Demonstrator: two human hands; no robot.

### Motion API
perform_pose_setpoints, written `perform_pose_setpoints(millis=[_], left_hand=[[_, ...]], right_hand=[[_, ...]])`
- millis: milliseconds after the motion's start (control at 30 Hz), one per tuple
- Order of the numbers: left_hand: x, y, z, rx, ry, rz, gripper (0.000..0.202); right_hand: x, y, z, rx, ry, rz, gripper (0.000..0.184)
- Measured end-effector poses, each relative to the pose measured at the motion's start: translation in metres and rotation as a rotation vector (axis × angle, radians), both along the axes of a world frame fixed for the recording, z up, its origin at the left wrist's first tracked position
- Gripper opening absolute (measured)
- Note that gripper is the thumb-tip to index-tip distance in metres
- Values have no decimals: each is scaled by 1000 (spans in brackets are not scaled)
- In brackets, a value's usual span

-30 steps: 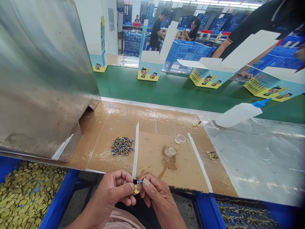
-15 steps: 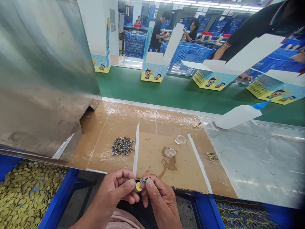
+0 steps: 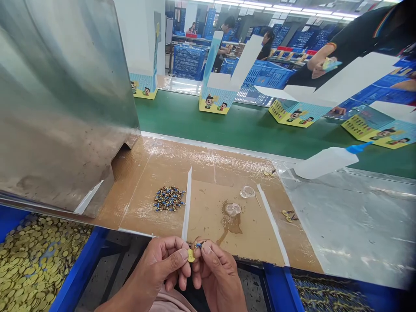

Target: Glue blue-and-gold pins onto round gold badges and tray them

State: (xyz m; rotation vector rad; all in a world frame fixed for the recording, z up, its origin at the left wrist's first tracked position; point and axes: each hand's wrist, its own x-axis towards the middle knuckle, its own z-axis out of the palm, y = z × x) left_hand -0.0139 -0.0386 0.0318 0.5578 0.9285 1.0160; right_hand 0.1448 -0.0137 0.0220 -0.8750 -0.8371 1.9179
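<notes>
Bright, even light from ceiling lamps (image 3: 269, 5) at 12 o'clock; broad glare on steel panel (image 3: 58, 108) at 9 o'clock; edges bowed, corner dark at 4 o'clock.

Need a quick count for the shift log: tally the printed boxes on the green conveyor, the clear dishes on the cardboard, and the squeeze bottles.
Printed cardboard boxes on the green conveyor belt: 4
Clear plastic dishes: 2
White squeeze bottles with blue nozzles: 1
Total: 7

A cardboard mat (image 3: 208, 216) lies between a steel panel (image 3: 58, 108) and a squeeze bottle (image 3: 325, 162), conveyor belt (image 3: 247, 125) behind
</notes>
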Motion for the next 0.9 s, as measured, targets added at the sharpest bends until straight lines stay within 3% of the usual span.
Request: perform_pose_setpoints(millis=[133,433,733,900], left_hand=[[3,-1,1,-15,13,14,46],[8,3,6,-57,93,78,49],[16,2,2,-123,99,246,50],[18,3,-1,-118,56,276,47]], right_hand=[[-2,-1,4,-132,53,-14,39],[-8,4,4,-182,99,-78,37],[-8,-1,1,-111,59,-126,36],[-13,-2,-15,-23,112,-105,34]])
